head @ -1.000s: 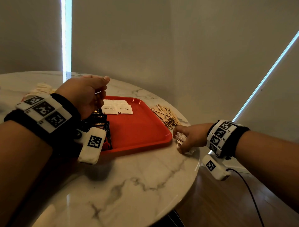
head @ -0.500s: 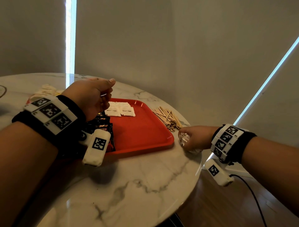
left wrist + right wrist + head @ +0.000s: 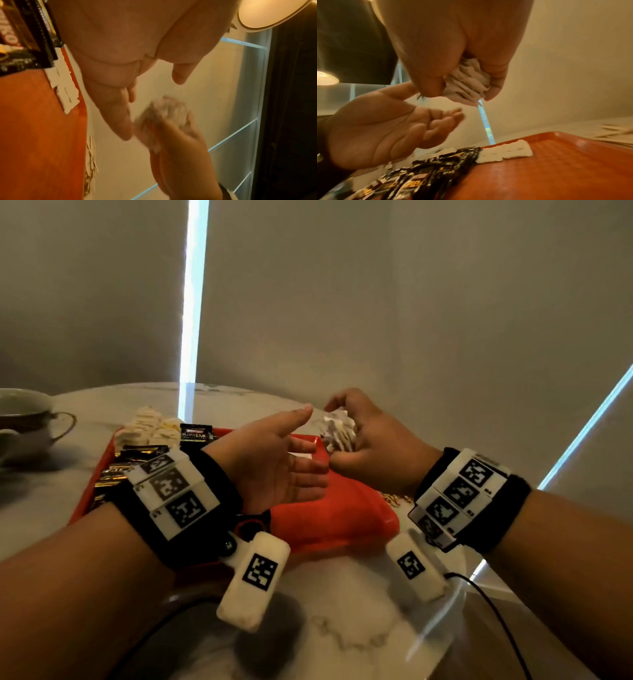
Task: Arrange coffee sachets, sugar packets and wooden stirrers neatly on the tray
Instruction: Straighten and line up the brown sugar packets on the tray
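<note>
Both hands hover above the red tray [image 3: 342, 525]. My right hand [image 3: 363, 436] grips a bunch of white sugar packets [image 3: 337, 429] [image 3: 467, 83] [image 3: 164, 113], held above the tray's far right part. My left hand [image 3: 284, 463] [image 3: 385, 124] is open, palm turned toward the right hand, fingertips just short of the bunch. Black coffee sachets [image 3: 137, 463] [image 3: 426, 169] lie on the tray's left side. A short row of white sugar packets [image 3: 505, 151] [image 3: 63, 86] lies flat at the tray's far edge. Wooden stirrers [image 3: 397, 499] [image 3: 91, 162] lie on the table right of the tray, mostly hidden by my right wrist.
A heap of pale packets [image 3: 150, 422] sits at the tray's far left corner. A cup on a saucer [image 3: 24, 422] stands at the far left of the round marble table [image 3: 342, 628]. The table's edge curves close on the right, floor beyond it.
My right hand lifted the bunch of sugar packets off the table by the tray's right corner and carried it over the tray. My left hand opened and turned toward it.
</note>
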`<control>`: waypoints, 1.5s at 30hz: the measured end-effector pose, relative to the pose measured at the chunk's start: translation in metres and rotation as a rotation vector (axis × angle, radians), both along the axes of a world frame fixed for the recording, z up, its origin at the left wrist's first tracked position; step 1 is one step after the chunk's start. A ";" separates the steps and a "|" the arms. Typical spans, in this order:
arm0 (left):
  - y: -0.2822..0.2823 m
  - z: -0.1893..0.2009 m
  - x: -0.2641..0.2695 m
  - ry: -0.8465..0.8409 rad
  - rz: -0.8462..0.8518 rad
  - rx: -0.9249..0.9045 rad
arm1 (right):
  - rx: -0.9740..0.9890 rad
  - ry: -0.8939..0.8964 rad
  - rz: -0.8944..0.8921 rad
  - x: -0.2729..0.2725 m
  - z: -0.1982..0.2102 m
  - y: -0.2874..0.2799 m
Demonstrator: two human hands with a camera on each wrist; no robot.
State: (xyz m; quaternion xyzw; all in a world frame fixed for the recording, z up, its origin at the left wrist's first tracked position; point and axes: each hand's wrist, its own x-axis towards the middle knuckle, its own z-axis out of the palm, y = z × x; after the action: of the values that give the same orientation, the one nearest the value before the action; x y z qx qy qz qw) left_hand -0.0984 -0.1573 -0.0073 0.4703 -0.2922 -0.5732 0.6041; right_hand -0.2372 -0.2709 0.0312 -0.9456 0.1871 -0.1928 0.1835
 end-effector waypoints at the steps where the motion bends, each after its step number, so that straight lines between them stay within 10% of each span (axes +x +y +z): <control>1: 0.001 0.000 0.000 0.024 -0.036 -0.023 | -0.002 -0.029 0.062 0.011 -0.002 0.005; 8: 0.005 0.004 0.017 0.183 0.016 -0.248 | 0.127 0.043 0.267 0.051 -0.009 0.015; 29: -0.002 -0.001 0.050 0.124 0.049 -0.097 | 0.828 -0.295 0.467 0.077 -0.045 -0.020; 45: -0.004 -0.005 0.047 0.067 -0.094 0.008 | 0.584 -0.185 0.376 0.066 -0.048 -0.030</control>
State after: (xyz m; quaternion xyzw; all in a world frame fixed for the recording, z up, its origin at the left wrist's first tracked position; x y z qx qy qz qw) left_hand -0.0514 -0.1611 -0.0120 0.4390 -0.2911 -0.6176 0.5840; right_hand -0.1716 -0.3006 -0.0169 -0.8499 0.0397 -0.1787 0.4942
